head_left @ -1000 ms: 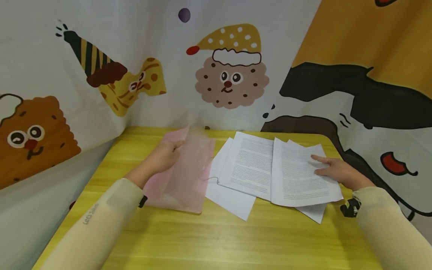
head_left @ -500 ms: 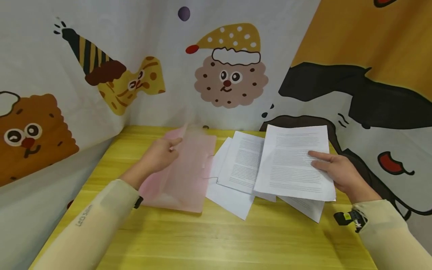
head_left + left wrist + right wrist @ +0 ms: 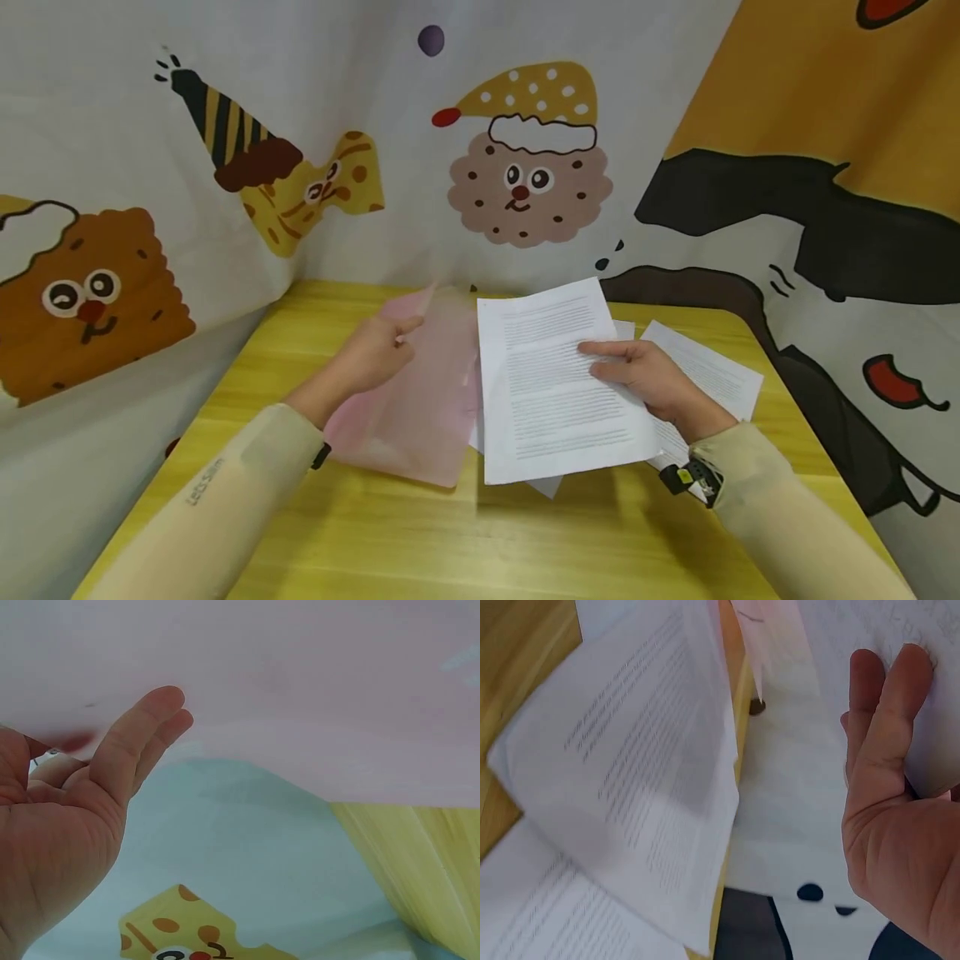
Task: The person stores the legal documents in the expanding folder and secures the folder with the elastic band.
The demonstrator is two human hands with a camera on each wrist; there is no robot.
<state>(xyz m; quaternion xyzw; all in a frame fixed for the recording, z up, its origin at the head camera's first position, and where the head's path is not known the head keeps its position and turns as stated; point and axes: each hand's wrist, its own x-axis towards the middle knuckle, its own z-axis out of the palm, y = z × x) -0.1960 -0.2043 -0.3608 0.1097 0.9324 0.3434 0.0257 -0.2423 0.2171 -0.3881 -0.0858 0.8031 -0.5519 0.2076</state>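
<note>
My left hand (image 3: 378,354) holds the raised cover of a pink translucent folder (image 3: 427,429) on the left of the table. In the left wrist view, fingers (image 3: 124,746) lie against the pink cover (image 3: 315,697). My right hand (image 3: 648,375) pinches a printed sheet (image 3: 555,408) by its right side, thumb in front; whether it is one sheet or a few I cannot tell. The sheet is held up beside the folder's right edge. In the right wrist view, my right hand (image 3: 892,810) grips the paper's edge (image 3: 937,742).
More printed paper (image 3: 723,371) lies to the right on the yellow wooden table (image 3: 420,542). A white sheet (image 3: 546,485) pokes out below the held paper, mostly hidden by it. Behind the table hangs a cartoon-printed curtain (image 3: 360,50).
My right hand has lifted the printed paper off the right-hand pile and carried it left to the folder. My left hand stays at the folder's cover.
</note>
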